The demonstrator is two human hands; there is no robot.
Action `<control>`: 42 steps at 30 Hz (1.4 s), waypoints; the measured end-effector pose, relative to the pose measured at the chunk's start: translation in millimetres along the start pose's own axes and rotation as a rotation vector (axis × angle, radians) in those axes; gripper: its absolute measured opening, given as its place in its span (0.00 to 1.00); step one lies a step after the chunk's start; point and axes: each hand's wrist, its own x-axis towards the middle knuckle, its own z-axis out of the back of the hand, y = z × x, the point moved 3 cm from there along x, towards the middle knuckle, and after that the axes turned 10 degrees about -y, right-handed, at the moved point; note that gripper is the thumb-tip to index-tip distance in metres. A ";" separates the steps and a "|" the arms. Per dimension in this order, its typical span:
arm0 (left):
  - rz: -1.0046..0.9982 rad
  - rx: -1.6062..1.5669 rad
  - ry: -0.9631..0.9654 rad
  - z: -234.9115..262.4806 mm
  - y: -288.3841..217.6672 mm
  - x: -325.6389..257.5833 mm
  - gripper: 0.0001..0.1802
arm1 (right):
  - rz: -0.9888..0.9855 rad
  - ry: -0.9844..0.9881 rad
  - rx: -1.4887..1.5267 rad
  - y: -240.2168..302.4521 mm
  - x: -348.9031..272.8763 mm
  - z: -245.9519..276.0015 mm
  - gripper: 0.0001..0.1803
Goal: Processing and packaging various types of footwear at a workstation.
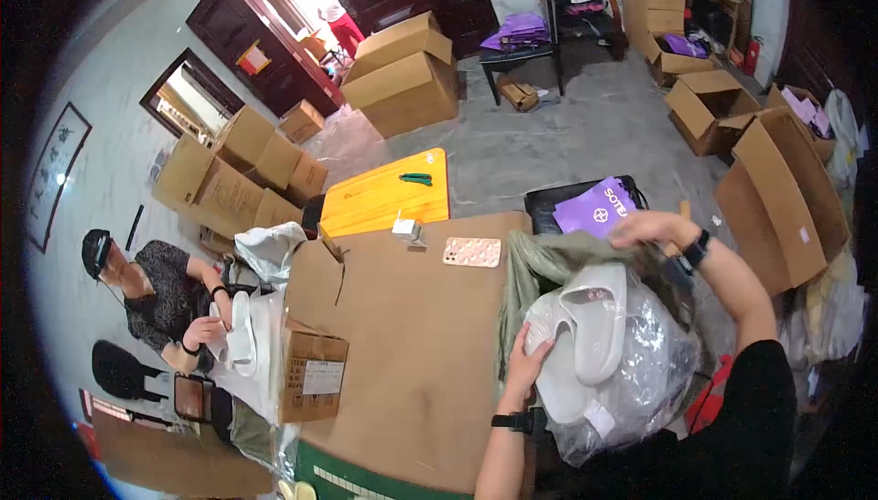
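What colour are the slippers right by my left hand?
The slippers by your left hand are white; the head view shows them best.

Black short sleeve [764,399]; dark band [698,250] right wrist, black strap [510,421] left, possibly watch.

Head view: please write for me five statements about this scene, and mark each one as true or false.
1. The left hand is at the white slippers. True.
2. The phone lies on the yellow table. False: it lies on the brown surface.
3. A green tool lies on the yellow table. True.
4. The co-worker is handling a purple bag. False: the co-worker's hands are at other slippers, also white.
5. A dark band is on the wrist of the right hand. True.
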 end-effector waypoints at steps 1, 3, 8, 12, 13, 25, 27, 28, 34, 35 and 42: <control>0.000 -0.007 -0.006 4.4 4.5 3.1 0.36 | 0.013 0.145 -0.020 3.7 -16.5 -4.6 0.22; -0.043 0.075 0.030 16.5 30.4 15.6 0.37 | -0.325 0.373 0.267 -22.1 -22.9 -16.3 0.19; 0.113 -0.076 0.039 3.8 41.2 21.3 0.38 | -0.402 -0.154 0.454 -106.9 77.8 -17.6 0.28; 0.213 -0.095 -0.036 18.4 47.5 22.3 0.38 | -0.369 -0.272 0.010 -77.5 132.9 -43.0 0.31; 0.235 -0.093 -0.034 18.1 50.2 22.7 0.39 | -0.268 -0.343 -0.344 -98.6 156.1 -44.2 0.28; 0.214 -0.070 -0.167 42.4 72.5 21.1 0.35 | -0.402 -0.409 -0.461 -41.7 242.5 -103.9 0.33; 0.237 -0.008 -0.172 45.0 76.5 21.6 0.36 | -0.429 -0.247 -0.389 -66.9 246.0 -113.0 0.37; 0.209 0.001 -0.098 24.8 70.6 22.0 0.36 | -0.382 -0.294 -0.487 -134.7 258.8 -79.5 0.39; 0.084 0.196 -0.197 41.3 72.6 12.2 0.35 | -0.457 -0.197 0.160 -94.6 255.2 -121.5 0.38; 0.044 0.260 -0.207 41.4 71.0 8.4 0.34 | -0.457 -0.193 0.159 -95.3 260.4 -123.2 0.38; -0.681 0.950 -0.359 51.9 6.2 -66.0 0.28 | -0.354 -0.258 0.523 -62.1 272.1 -139.7 0.26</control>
